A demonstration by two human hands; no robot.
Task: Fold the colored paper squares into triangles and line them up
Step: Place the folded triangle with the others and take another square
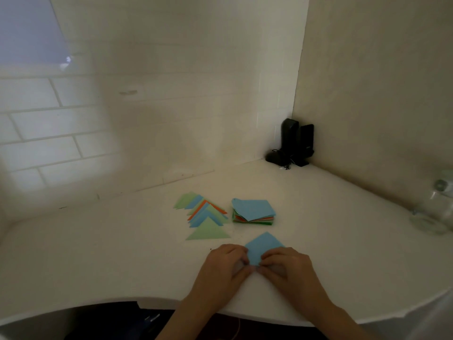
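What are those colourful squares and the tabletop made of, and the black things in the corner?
Blue square and stack: thin matte paper, lying flat with sharp edges. Table: smooth off-white surface, maybe laminate or stone; hard to tell. Black speakers: probably plastic, slightly glossy.

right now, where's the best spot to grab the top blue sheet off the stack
Probably the top blue sheet is best pinched at its near corner, coming from the front: that point juts past the stack below, so fingers should slip under it alone.
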